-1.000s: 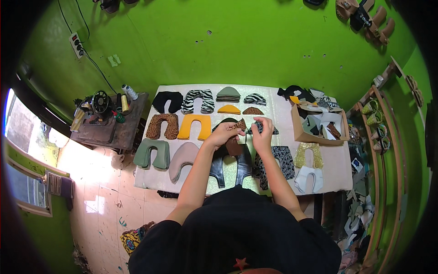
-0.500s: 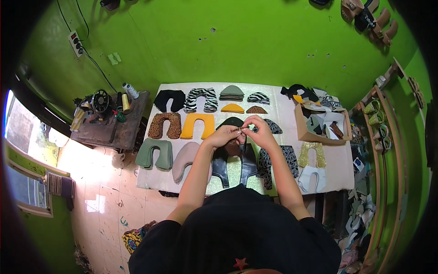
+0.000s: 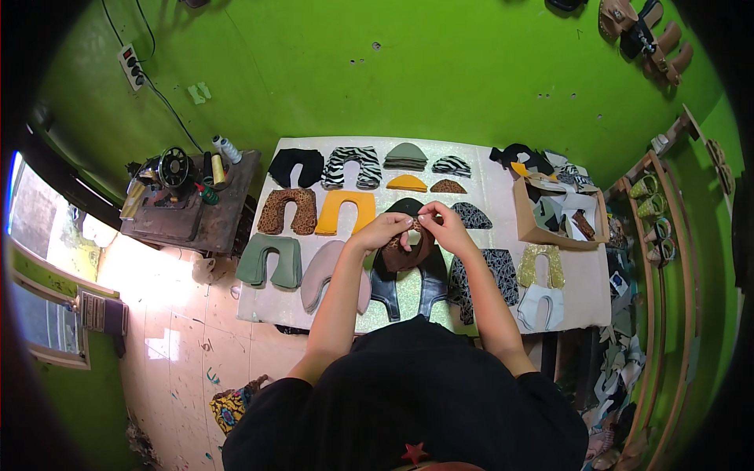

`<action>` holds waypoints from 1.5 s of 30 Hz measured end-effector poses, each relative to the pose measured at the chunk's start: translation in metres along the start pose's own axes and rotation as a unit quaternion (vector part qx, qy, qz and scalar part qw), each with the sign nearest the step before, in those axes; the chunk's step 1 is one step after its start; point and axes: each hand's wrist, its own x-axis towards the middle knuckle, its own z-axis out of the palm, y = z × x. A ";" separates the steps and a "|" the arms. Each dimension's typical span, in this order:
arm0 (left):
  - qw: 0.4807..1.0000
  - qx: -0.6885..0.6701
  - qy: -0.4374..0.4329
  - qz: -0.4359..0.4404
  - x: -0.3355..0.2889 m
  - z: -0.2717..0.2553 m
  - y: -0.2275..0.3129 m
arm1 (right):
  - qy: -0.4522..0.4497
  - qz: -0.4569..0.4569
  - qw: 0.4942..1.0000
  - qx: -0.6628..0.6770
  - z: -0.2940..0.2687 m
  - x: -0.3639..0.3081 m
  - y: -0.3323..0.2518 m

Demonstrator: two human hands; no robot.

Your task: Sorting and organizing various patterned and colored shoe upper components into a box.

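Above the middle of the table, my left hand (image 3: 384, 232) and my right hand (image 3: 444, 228) pinch the upper edge of a curved brown shoe-upper piece (image 3: 405, 258). A strip of leopard print shows between my fingertips. The piece hangs down with its plain brown side showing. Below it lies a black U-shaped upper (image 3: 433, 293), partly covered. Behind my fingers rests a black rounded piece (image 3: 406, 206). Next to my left forearm is a stack of pinkish-beige U-shaped pieces (image 3: 316, 276). My right forearm passes over black-and-grey patterned pieces (image 3: 493, 271).
Stacks of cut pieces, including leopard (image 3: 287, 211), yellow (image 3: 346, 212) and green (image 3: 269, 260) ones, cover the table (image 3: 259, 312). A cardboard box (image 3: 559, 234) of scraps stands at the right. A sewing machine (image 3: 174, 174) sits on a separate table at the left.
The brown piece has opened out and hangs wider below my hands. Both hands still pinch its edge. The whole view has shifted slightly.
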 end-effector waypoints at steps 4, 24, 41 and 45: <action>0.999 0.021 0.016 0.020 -0.006 -0.017 -0.008 | 0.003 0.109 0.986 0.129 0.013 0.003 0.004; 0.947 -0.182 0.256 0.063 -0.090 -0.097 -0.031 | 0.036 0.103 0.991 0.078 0.107 0.071 0.008; 0.839 0.106 0.533 -0.006 -0.113 -0.248 -0.059 | -0.037 0.075 0.995 0.059 0.209 0.163 0.035; 0.812 0.114 0.573 -0.009 -0.124 -0.261 -0.066 | -0.030 0.080 0.996 0.005 0.227 0.162 0.022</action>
